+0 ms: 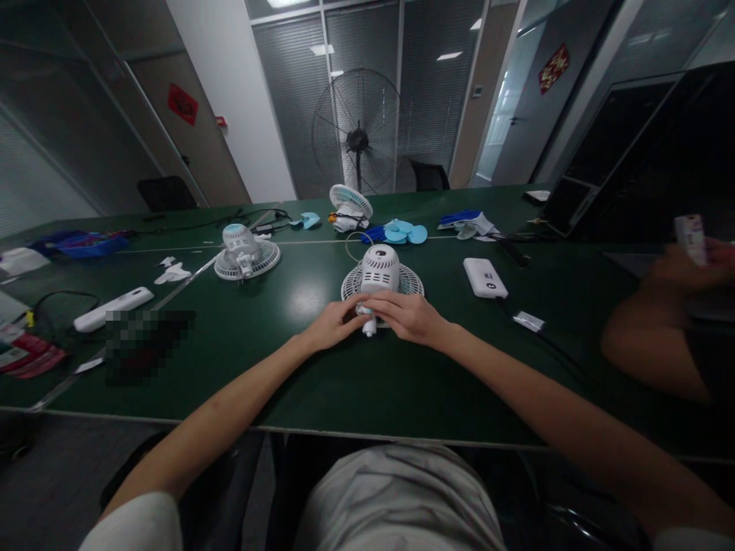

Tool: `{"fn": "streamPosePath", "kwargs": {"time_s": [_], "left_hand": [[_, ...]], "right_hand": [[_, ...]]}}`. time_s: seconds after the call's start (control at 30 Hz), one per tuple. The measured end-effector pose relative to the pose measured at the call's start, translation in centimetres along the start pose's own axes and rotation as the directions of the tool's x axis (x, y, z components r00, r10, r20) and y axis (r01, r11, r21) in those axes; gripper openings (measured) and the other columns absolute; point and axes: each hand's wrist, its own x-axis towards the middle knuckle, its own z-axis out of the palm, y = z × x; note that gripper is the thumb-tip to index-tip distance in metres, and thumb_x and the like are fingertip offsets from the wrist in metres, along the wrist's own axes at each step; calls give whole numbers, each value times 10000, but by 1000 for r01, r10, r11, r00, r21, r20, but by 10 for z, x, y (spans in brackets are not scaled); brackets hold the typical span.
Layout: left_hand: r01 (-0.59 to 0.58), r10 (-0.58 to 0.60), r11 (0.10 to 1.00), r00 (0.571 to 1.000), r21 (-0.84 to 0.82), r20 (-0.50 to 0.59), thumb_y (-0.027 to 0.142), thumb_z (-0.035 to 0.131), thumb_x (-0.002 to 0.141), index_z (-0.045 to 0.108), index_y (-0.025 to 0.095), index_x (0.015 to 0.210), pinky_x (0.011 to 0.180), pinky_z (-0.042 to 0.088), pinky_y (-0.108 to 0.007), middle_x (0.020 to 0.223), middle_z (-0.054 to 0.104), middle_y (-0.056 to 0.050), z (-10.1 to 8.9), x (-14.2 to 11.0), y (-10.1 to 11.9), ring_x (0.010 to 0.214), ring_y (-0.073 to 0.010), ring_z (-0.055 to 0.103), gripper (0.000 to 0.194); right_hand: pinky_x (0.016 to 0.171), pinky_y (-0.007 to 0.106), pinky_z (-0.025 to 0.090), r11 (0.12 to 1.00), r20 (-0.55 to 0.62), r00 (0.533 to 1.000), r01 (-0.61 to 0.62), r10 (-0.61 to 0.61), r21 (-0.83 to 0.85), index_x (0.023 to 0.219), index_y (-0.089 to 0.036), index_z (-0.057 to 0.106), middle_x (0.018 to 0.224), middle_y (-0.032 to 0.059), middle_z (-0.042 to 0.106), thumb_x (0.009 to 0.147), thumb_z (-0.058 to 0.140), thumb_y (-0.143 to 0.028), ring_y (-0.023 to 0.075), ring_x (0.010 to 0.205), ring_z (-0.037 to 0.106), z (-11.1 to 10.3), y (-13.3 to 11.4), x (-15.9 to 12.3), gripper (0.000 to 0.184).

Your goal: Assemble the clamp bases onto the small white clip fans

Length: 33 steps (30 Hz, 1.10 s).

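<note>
A small white fan point(380, 268) lies on the green table point(321, 383) with its grille down and its motor housing up. Both of my hands meet at the white neck joint on its near side. My left hand point(338, 320) is closed with thumb and fingers pinching this joint from the left. From the right, my right hand point(414, 315) lays its bent fingers over the top of the same joint. A short white stub point(369, 327) sticks out toward me below the fingers. The exact grip points are partly hidden by the fingers.
Another white fan point(240, 249) lies to the left, and a third fan point(349, 207) stands farther back. Blue fan blades point(405, 231) lie behind mine. A white power bank point(485, 278) with a cable is at right. Another person's arm point(648, 329) rests at the right edge.
</note>
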Motion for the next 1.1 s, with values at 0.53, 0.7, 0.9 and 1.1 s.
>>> {"fn": "streamPosePath", "kwargs": {"time_s": [0.53,0.7,0.9,1.1], "left_hand": [[3,-3,1000,1000,25,-10,509,529,1054,548,180,1424,693,468,-276,778,663,9,2,1,-2,691,-168,619,495],[-5,5,1000,1000,4,1,503,534,1054,532,197,1437,708,471,-281,810,675,5,1,0,-1,686,-165,621,490],[1,-1,1000,1000,-8,-5,499,535,1052,531,181,1434,673,471,-270,838,681,-9,2,1,-1,671,-160,611,497],[8,-8,1000,1000,5,-5,513,534,1048,535,193,1433,681,479,-272,803,673,2,1,1,1,695,-169,624,501]], "right_hand": [[859,372,611,986,-75,984,-164,163,-8,1357,-186,581,1171,110,726,1096,441,-241,230,1064,716,22,0,9,301],[722,308,593,889,-122,890,-411,439,201,1393,-179,505,911,30,722,1095,459,-259,154,732,693,25,-13,14,312],[849,380,641,998,10,1000,-25,25,-51,1506,-213,437,1438,143,598,1058,500,-237,268,1227,651,9,3,0,454],[783,354,635,994,-2,998,-57,57,-95,1427,-218,529,1284,121,688,1057,484,-202,248,1109,696,12,5,3,373]]}}
